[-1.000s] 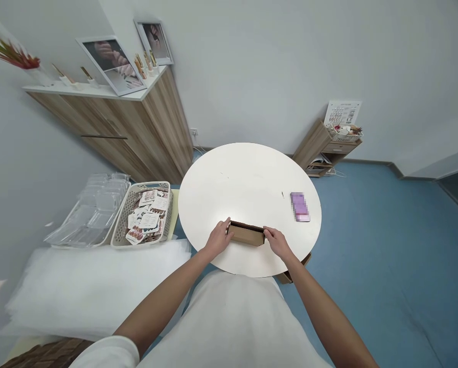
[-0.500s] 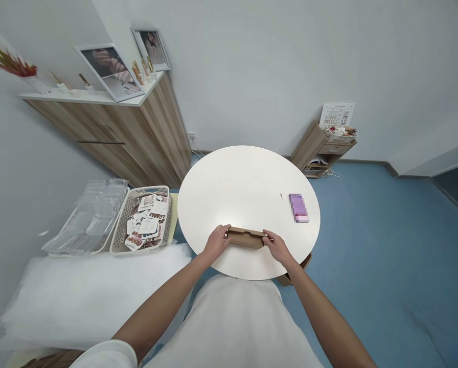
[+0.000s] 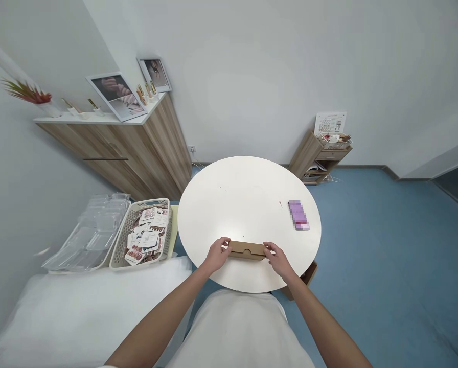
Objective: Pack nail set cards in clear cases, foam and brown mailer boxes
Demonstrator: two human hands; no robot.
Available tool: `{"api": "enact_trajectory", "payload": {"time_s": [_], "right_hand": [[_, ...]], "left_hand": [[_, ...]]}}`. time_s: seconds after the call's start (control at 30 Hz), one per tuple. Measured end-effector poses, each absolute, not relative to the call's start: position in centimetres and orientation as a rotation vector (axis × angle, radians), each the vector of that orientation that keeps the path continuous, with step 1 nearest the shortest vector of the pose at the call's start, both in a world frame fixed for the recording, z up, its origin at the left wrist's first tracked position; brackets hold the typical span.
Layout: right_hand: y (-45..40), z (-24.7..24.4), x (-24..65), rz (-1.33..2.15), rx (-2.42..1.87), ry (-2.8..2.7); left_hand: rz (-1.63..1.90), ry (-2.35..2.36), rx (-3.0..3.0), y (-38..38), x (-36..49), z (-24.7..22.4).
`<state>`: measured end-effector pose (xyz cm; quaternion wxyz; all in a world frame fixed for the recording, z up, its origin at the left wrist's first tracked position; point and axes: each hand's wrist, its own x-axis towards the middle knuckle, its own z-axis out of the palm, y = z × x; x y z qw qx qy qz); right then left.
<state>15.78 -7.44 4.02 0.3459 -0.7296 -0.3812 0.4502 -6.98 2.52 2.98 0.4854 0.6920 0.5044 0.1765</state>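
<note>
Slim brown cardboard box with half-moon notch [image 3: 247, 250] is sitting on the near part of the round white table [image 3: 232, 204], long side running roughly parallel to the near edge; its flap is lying over the top, can't tell if it's fully tucked; contents aren't showing.

Left hand [image 3: 217, 255] is pinching the box's left end, thumb nearer the body, fingers at the far side; right hand [image 3: 278, 259] is gripping the right end, fingers curling in around the corner; can't tell how hard either is squeezing.

Handling, my read: light, thin-walled, stiff along the folds, softer mid-panel; dry card, so not very slippery; not fragile as such, but corners are probably creasing under a hard pinch; best hold is both short ends, low on the side walls, leaving flap and notch free.

Around the table: pixelated purple item [image 3: 298, 213] is lying on its right side, small dark bit [image 3: 280, 204] just beside; white perforated plastic basket of printed cards [image 3: 118, 248] is standing off to its left.
</note>
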Motion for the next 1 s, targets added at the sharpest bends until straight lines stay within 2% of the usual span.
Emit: {"api": "enact_trajectory", "payload": {"time_s": [0.23,0.43,0.6,1.0], "right_hand": [[-8.0,2.6,15.1,1.191,-1.901,-0.881],[-8.6,2.6,15.2,1.026,-1.851,-0.976],[-9.6,1.7,15.4,1.067,-1.798,-0.918],[-12.0,0.3,16.1,1.139,-2.037,-0.878]], "left_hand": [[0.286,1.249,1.667,2.6,-7.1,2.9],[0.377,1.201,1.655,2.0,-6.8,2.9],[0.418,1.15,1.602,0.4,-5.9,2.3],[0.298,1.314,1.554,-2.0,-4.7,-0.4]]}}
